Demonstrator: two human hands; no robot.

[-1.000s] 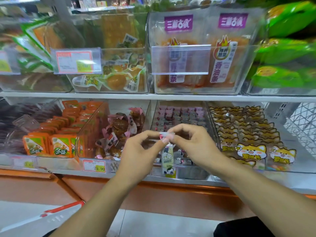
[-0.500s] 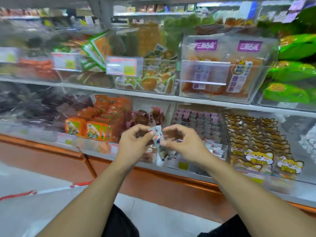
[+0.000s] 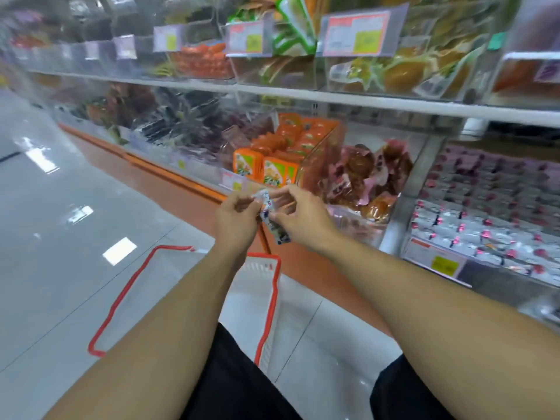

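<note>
Both hands worked one snack sachet (image 3: 268, 211): left hand (image 3: 236, 218) pinched its upper end, right hand (image 3: 303, 218) pinched the opposite edge, lower end hanging free. It looked like a two-point grip for tearing or inspecting. The sachet sat mid-air, above one red-rimmed basket (image 3: 274, 298) on the floor, in front of the lower shelf (image 3: 181, 178). Orange packs (image 3: 272, 169) behind: two faced front, rest too blurred to count.

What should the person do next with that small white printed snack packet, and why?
Probably lower the small white printed snack packet, pinched by the left hand and the right hand, into the white plastic basket with the red rim standing on the floor just below.
</note>
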